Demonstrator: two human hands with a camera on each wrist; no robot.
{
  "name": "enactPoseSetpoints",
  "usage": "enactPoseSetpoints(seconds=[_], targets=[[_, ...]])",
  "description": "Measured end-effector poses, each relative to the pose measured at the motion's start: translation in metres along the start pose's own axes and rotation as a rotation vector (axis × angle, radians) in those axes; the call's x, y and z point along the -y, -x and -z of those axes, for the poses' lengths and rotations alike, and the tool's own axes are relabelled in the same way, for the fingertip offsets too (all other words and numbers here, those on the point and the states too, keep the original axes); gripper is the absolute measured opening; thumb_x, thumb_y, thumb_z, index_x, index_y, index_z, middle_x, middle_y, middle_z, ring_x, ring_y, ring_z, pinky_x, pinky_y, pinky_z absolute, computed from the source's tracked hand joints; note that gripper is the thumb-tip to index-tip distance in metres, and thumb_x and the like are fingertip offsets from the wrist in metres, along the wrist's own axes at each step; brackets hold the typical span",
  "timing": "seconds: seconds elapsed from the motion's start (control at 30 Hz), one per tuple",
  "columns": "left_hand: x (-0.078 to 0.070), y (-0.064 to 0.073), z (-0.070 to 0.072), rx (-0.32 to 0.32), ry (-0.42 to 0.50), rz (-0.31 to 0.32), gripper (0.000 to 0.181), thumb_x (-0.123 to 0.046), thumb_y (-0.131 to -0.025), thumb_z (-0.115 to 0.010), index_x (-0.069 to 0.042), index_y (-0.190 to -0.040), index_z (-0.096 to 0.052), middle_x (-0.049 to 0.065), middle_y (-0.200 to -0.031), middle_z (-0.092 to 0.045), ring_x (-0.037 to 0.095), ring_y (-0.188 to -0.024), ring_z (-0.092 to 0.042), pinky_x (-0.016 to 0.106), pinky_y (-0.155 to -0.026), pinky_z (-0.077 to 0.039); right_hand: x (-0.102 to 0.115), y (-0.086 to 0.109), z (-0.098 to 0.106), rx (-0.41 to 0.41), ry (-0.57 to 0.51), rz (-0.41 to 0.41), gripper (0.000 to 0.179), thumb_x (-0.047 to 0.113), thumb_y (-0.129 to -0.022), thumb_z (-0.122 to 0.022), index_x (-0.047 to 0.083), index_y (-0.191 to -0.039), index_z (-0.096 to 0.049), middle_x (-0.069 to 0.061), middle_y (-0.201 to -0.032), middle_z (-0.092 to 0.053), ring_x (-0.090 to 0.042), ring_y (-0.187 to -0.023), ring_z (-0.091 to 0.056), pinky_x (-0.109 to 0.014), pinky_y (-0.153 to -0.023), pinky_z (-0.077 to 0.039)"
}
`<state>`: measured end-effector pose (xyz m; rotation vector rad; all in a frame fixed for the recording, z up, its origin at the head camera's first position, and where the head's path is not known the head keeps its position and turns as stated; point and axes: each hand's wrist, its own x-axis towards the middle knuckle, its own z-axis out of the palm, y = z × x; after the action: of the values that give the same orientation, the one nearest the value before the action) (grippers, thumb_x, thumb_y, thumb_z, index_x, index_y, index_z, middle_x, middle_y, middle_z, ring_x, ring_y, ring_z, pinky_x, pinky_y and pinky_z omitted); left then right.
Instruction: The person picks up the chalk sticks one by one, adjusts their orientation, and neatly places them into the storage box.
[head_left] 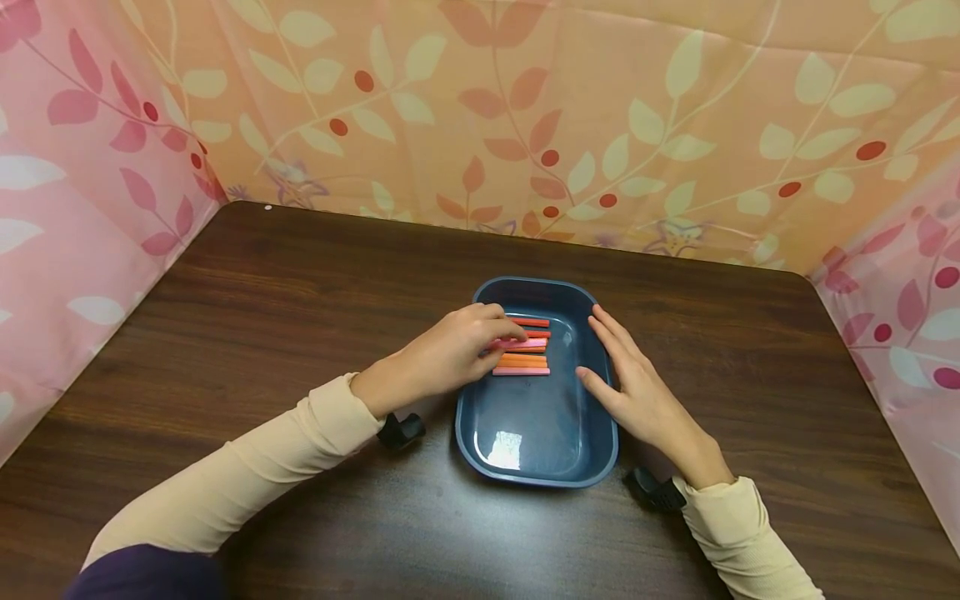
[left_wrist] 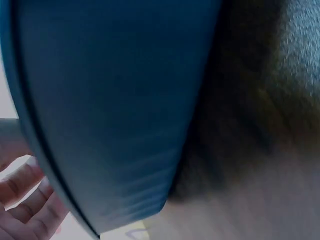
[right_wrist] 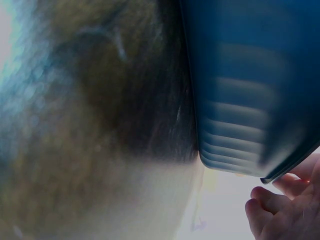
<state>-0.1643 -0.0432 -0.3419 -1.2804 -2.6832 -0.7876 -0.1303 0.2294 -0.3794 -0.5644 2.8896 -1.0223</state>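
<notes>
A dark blue plastic tub (head_left: 536, 433) stands on the table. Several short sticks lie side by side in its far left part: red sticks (head_left: 534, 322), orange sticks (head_left: 525, 361) and a pink stick (head_left: 521, 372) nearest me. Reaching over the left rim, my left hand (head_left: 457, 346) pinches another pink stick (head_left: 534, 342) just above the row. My right hand (head_left: 637, 387) rests at the right rim, its fingers extended and thumb over the inside. Both wrist views show mostly the tub's outer wall (left_wrist: 105, 110), with the sticks hidden.
The dark wood-grain table (head_left: 300, 308) extends on both sides of the tub. A flowered curtain (head_left: 480, 117) hangs along its back and sides. Black wrist devices (head_left: 401, 431) sit below each wrist, close to the tub's sides.
</notes>
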Motion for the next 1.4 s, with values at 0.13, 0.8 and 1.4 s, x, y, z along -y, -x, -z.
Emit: enactPoseSetpoints(seconds=[0.13,0.8,1.4], targets=[[0.000,-0.001,-0.007,0.023,0.025,-0.007,0.029,-0.003,-0.086,-0.073,-0.007,-0.115,-0.073,0.006,-0.106,-0.070,0.016,-0.089,-0.061,0.025,-0.076,-0.053,0.000,0.000,0.000,0.002,0.002,0.002,0.073,0.023,-0.096,-0.062,0.002,-0.156,-0.026,-0.009,-0.167,-0.014,-0.037,-0.151,-0.022,-0.066,-0.113,-0.026],[-0.003,-0.005,-0.027,0.147,-0.054,0.016,0.031,-0.007,-0.089,-0.070,-0.013,-0.120,-0.072,0.003,-0.107,-0.069,0.015,-0.091,-0.061,0.028,-0.077,-0.054,0.001,-0.001,0.000,0.011,-0.001,-0.003,0.073,0.024,-0.097,-0.061,0.003,-0.156,-0.025,-0.010,-0.167,-0.014,-0.038,-0.151,-0.022,-0.068,-0.112,-0.026],[-0.007,-0.009,-0.031,0.217,-0.142,0.064,0.027,-0.014,-0.089,-0.072,-0.021,-0.115,-0.074,-0.003,-0.096,-0.070,0.010,-0.083,-0.059,0.025,-0.065,-0.050,0.000,0.000,0.000,-0.005,-0.003,0.007,0.073,0.023,-0.096,-0.063,0.002,-0.156,-0.026,-0.010,-0.167,-0.016,-0.038,-0.150,-0.023,-0.068,-0.112,-0.027]])
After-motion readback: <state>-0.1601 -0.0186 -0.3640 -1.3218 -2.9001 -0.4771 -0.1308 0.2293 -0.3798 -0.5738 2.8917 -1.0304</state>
